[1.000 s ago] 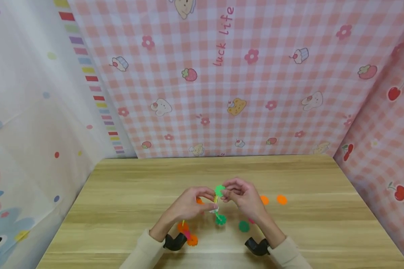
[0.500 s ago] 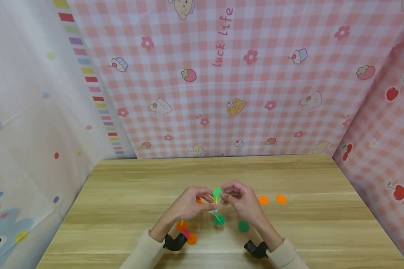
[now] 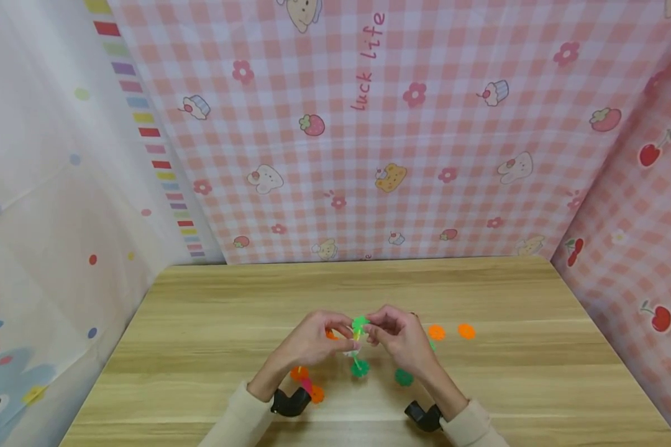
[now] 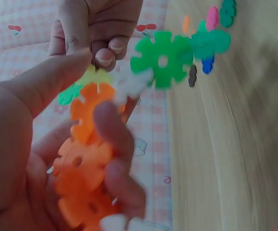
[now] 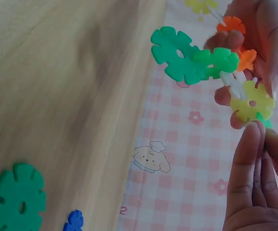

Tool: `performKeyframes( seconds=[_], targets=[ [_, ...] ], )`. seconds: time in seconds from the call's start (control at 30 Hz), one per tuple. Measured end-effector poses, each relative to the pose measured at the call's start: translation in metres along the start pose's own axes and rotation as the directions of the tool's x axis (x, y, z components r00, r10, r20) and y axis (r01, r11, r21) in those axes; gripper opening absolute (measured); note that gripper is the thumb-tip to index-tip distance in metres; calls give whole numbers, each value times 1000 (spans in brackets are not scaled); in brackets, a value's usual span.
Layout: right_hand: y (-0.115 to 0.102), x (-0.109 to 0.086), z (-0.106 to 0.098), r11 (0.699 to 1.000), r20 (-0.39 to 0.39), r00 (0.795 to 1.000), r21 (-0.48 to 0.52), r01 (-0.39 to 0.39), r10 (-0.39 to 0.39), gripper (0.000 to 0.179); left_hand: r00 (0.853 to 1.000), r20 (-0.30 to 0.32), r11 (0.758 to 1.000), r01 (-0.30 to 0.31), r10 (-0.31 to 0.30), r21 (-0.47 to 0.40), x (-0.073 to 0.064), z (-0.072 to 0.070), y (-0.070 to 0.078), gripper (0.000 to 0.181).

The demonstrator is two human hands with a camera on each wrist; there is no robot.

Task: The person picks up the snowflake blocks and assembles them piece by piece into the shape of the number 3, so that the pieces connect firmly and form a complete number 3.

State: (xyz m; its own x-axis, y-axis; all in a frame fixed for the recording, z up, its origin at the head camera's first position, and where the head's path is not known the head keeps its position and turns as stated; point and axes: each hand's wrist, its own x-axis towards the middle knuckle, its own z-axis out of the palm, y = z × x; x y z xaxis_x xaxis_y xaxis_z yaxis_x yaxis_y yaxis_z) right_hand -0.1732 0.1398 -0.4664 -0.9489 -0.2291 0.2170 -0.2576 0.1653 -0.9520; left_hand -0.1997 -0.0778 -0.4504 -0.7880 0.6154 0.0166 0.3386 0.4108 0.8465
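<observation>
My left hand [image 3: 315, 338] grips a chain of joined plastic snowflake discs. In the left wrist view, orange discs [image 4: 83, 163] of the chain lie between its curled fingers and thumb. A white disc [image 4: 131, 83], a green disc [image 4: 151, 50] and a yellow disc [image 5: 243, 111] branch off near the fingertips. My right hand [image 3: 399, 341] pinches a light green disc [image 3: 360, 323] at the edge of the yellow one. Fingertips partly cover that joint, so how deep the slots sit is hidden.
Two loose orange discs [image 3: 466, 331] lie on the wooden table to the right. A dark green disc [image 3: 404, 377] rests near the right wrist, and a blue disc [image 5: 74, 221] shows close by. Orange discs [image 3: 299, 374] with a pink one are by the left wrist. A gingham cloth [image 3: 335, 155] hangs behind.
My right hand and the light green disc have shifted slightly down and left, towards the yellow disc. The left hand has hardly moved and keeps its hold on the chain.
</observation>
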Motion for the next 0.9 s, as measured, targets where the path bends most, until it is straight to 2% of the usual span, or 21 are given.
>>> performKeyframes(
  seconds=[0.23,0.37,0.5,0.7,0.8,0.9],
  targets=[
    [6,0,1,1000,43,999,12,-21,21,16,997,61,999,42,-42,-1,-3,-1,-2,24],
    [9,1,-2,1000,46,999,19,-25,24,18,997,66,999,32,-32,-5,-3,0,-7,22],
    [12,2,-13,998,17,998,7,-67,66,18,998,58,999,28,-27,-26,-2,0,-12,16],
    [23,3,-41,986,-9,988,-66,-152,151,18,997,48,993,72,-68,-98,0,1,-21,10],
    [32,3,-55,973,-22,979,-102,-205,204,20,996,38,985,82,-77,-151,1,1,-25,20],
    [42,3,-66,960,-7,973,-158,-230,232,21,997,17,979,80,-78,-185,2,1,-27,38]
  ],
)
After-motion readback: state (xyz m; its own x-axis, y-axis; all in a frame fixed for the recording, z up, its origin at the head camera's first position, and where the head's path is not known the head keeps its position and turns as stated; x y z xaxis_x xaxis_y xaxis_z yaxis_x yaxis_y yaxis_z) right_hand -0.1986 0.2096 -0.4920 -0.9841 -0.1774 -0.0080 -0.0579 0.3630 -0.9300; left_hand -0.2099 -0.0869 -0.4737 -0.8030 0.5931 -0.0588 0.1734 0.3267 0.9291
